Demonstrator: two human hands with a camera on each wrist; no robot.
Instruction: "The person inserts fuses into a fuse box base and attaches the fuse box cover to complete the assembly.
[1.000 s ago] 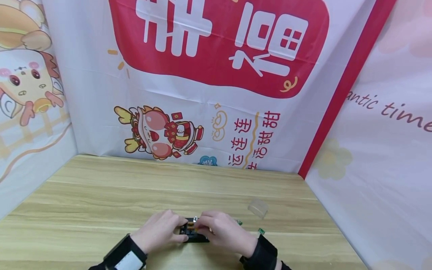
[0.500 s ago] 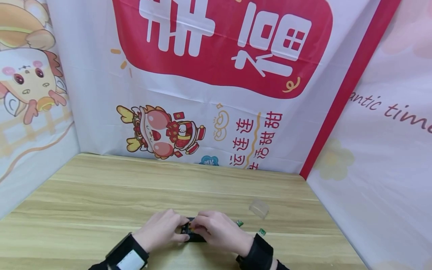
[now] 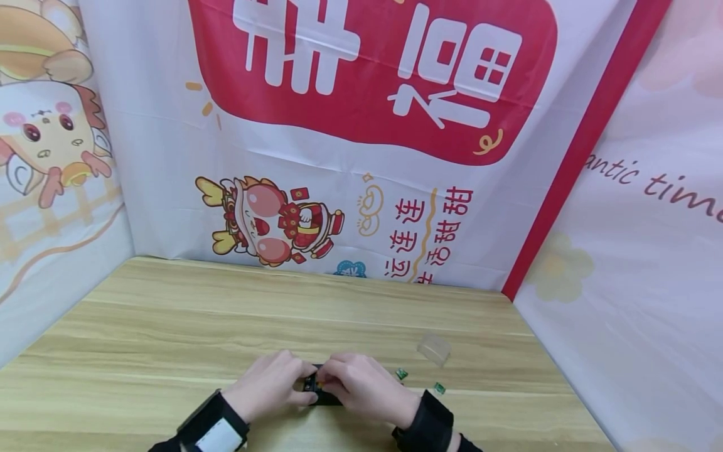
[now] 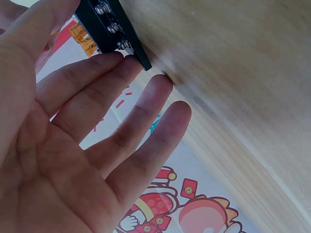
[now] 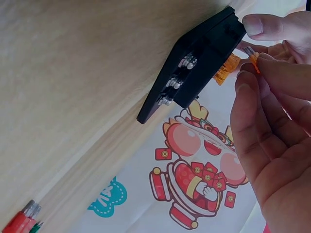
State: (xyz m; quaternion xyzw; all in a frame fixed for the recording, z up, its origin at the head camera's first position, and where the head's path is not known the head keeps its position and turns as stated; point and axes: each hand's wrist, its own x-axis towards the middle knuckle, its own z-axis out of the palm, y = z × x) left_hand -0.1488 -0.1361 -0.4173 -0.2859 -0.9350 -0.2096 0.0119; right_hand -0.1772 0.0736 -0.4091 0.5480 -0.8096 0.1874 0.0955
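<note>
Grips black block on table w/ L hand, btwn thumb & fingertips; pinches orange clip btwn R hand thumb & finger, nr block's orange parts, can't tell if touching. Has clear cover & green bits nr R hand.

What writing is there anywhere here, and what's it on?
"antic time": right wall cloth, cut at both ends.
"福": red panel, sideways; the other big character is cut off.
"运连连": back wall cloth, sideways.
"活甜甜": beside it, preceding character cut off.
Teal badge: marking too small to read.
</note>
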